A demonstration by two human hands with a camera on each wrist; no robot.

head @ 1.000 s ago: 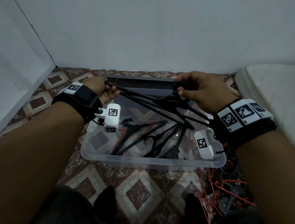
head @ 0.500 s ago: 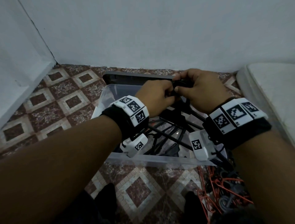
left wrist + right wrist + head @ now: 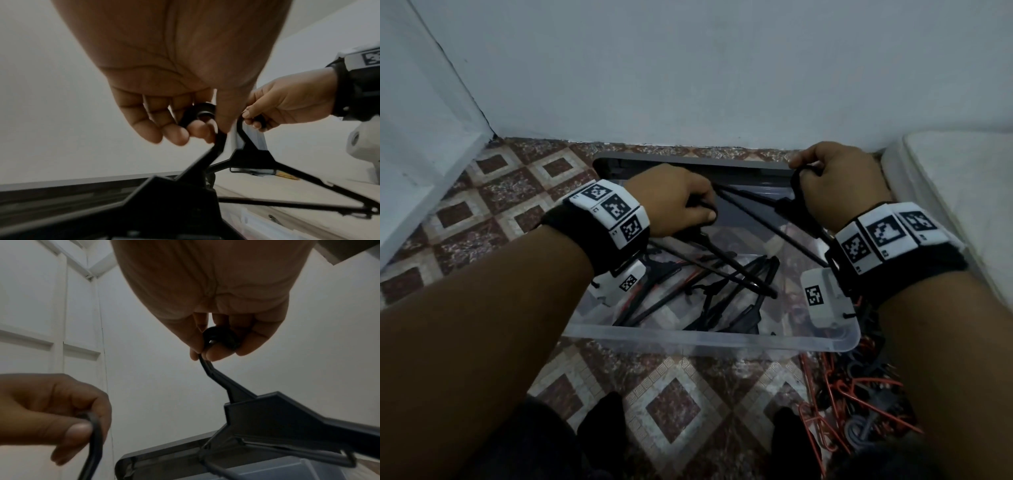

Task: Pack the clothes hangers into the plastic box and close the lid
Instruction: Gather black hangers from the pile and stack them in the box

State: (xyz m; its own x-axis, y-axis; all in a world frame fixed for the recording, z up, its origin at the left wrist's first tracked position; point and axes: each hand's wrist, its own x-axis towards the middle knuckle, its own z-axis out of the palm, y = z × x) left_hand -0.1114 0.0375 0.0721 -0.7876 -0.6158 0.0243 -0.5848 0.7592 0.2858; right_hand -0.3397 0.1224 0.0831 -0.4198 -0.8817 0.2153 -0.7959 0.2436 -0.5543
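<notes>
A clear plastic box (image 3: 709,337) sits on the tiled floor with several black hangers (image 3: 722,294) lying in it. Its grey lid (image 3: 688,164) leans behind it against the wall. My left hand (image 3: 678,202) grips the hook of one black hanger (image 3: 205,112) over the box's left half. My right hand (image 3: 835,181) pinches the hook of a second black hanger (image 3: 220,337) over the right half. The two hangers hang apart, their arms pointing down into the box.
A heap of red and grey hangers (image 3: 859,404) lies on the floor by the box's front right corner. A white mattress (image 3: 955,192) runs along the right. White walls close the back and left. My feet (image 3: 602,421) are at the bottom edge.
Both hands met at the hooks over the box's centre half a second ago. They have since pulled apart, each with one hanger, left hand going left and right hand going right.
</notes>
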